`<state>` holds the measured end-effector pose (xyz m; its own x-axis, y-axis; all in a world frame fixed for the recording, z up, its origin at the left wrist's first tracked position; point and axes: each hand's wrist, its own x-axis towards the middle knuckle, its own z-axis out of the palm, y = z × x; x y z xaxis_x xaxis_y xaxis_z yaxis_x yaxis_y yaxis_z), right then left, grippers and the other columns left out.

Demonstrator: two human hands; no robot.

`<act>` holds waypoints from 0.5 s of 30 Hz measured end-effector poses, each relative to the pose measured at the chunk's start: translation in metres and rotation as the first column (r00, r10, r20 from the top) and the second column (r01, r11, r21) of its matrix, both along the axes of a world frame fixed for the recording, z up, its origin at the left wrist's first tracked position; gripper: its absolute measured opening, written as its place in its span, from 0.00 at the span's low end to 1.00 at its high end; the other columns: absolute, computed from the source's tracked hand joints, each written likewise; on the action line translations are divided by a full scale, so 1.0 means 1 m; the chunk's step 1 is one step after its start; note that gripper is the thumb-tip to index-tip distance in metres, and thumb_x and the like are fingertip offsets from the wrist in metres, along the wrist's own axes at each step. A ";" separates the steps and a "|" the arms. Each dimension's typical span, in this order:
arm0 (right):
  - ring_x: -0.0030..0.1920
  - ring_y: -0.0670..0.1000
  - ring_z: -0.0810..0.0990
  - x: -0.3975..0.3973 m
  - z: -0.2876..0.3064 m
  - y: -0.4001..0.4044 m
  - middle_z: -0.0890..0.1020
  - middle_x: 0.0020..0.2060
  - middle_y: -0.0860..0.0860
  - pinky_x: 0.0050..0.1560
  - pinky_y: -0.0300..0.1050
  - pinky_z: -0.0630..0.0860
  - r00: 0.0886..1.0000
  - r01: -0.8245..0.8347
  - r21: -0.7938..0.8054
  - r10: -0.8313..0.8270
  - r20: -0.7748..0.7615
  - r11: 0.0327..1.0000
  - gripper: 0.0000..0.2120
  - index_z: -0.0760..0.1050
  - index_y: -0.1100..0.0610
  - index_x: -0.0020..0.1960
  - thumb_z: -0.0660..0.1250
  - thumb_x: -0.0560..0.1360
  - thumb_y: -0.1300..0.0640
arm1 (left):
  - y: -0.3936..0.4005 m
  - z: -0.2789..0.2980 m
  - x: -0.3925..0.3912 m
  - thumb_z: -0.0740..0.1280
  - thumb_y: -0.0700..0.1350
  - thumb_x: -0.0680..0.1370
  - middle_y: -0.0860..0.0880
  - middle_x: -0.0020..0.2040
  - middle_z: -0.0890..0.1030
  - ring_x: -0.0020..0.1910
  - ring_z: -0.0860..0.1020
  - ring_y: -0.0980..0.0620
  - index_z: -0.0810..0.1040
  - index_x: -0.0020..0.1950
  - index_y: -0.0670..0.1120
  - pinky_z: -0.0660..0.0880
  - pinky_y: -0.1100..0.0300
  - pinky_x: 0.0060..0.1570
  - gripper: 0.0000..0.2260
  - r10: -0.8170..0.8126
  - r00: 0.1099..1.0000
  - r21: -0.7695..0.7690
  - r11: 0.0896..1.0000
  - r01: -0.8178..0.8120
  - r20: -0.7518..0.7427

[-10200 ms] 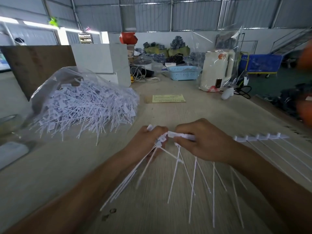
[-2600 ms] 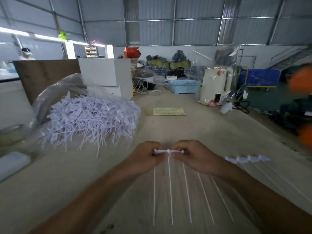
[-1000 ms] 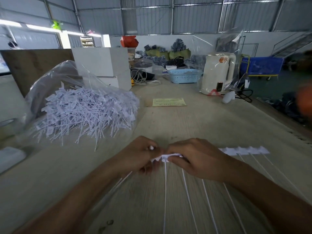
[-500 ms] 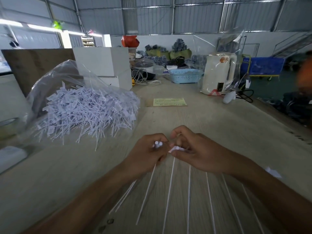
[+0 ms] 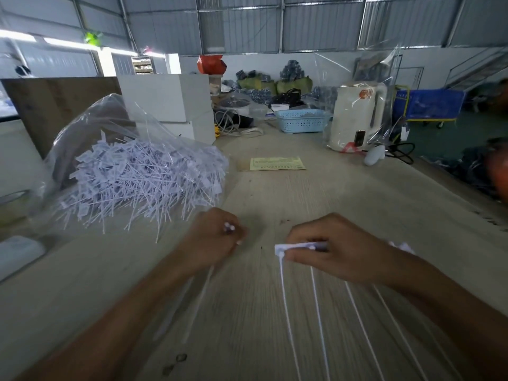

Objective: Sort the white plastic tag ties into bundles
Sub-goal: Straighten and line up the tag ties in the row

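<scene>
A big heap of white plastic tag ties point(image 5: 143, 177) spills from a clear plastic bag point(image 5: 90, 125) on the left of the wooden table point(image 5: 343, 199). My left hand point(image 5: 213, 239) is closed around a few ties, whose thin tails point(image 5: 198, 303) trail back toward me. My right hand point(image 5: 330, 248) pinches the joined heads of a strip of ties point(image 5: 297, 247), its long tails point(image 5: 319, 312) fanned over the table. The two hands are apart. Another strip's heads point(image 5: 402, 246) peek out behind my right wrist.
A yellow paper slip point(image 5: 277, 163) lies mid-table. Farther back stand white boxes point(image 5: 167, 101), a blue basket point(image 5: 302, 121), a white kettle point(image 5: 357, 116) in clear wrap and a cable point(image 5: 401, 152). A pale object point(image 5: 16, 254) sits at the left edge.
My hands, which were together over the strip, have pulled apart. The left one took a few ties to the left; the right one keeps the rest of the strip.
</scene>
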<state>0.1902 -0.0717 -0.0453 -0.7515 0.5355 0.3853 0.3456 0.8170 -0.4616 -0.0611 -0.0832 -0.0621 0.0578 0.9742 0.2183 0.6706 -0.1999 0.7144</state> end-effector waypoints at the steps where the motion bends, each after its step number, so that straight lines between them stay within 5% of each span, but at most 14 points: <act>1: 0.29 0.44 0.71 0.003 0.002 0.001 0.74 0.30 0.49 0.34 0.36 0.66 0.999 0.009 -0.049 -0.012 -0.050 0.999 0.12 0.76 0.56 0.37 0.68 0.80 0.56 | 0.001 -0.001 -0.004 0.70 0.39 0.78 0.51 0.24 0.78 0.21 0.73 0.57 0.81 0.32 0.46 0.69 0.64 0.30 0.13 0.031 0.999 0.068 0.997 -0.032 0.021; 8: 0.28 0.49 0.69 -0.014 -0.010 0.004 0.76 0.29 0.59 0.31 0.44 0.64 0.956 0.111 -0.253 -0.172 -0.236 0.961 0.11 0.68 0.54 0.49 0.71 0.77 0.55 | -0.011 -0.008 0.048 0.63 0.50 0.84 0.42 0.30 0.75 0.25 0.70 0.54 0.83 0.47 0.40 0.66 0.65 0.26 0.17 -0.225 0.861 0.079 0.974 0.213 0.456; 12: 0.30 0.42 0.71 -0.017 -0.016 -0.004 0.77 0.30 0.47 0.33 0.41 0.66 0.972 0.094 -0.229 -0.138 -0.188 0.969 0.09 0.66 0.54 0.49 0.66 0.80 0.58 | -0.015 -0.009 0.050 0.72 0.46 0.77 0.45 0.31 0.78 0.28 0.75 0.55 0.82 0.44 0.39 0.70 0.65 0.29 0.09 -0.257 0.895 0.166 0.964 0.210 0.363; 15: 0.33 0.46 0.74 -0.011 -0.003 -0.005 0.78 0.37 0.52 0.34 0.47 0.70 0.997 0.068 -0.166 -0.074 -0.029 0.984 0.07 0.67 0.55 0.53 0.65 0.81 0.55 | -0.018 -0.011 0.050 0.72 0.45 0.78 0.49 0.27 0.75 0.24 0.71 0.55 0.81 0.43 0.41 0.66 0.67 0.25 0.08 -0.318 0.834 0.127 0.948 0.293 0.451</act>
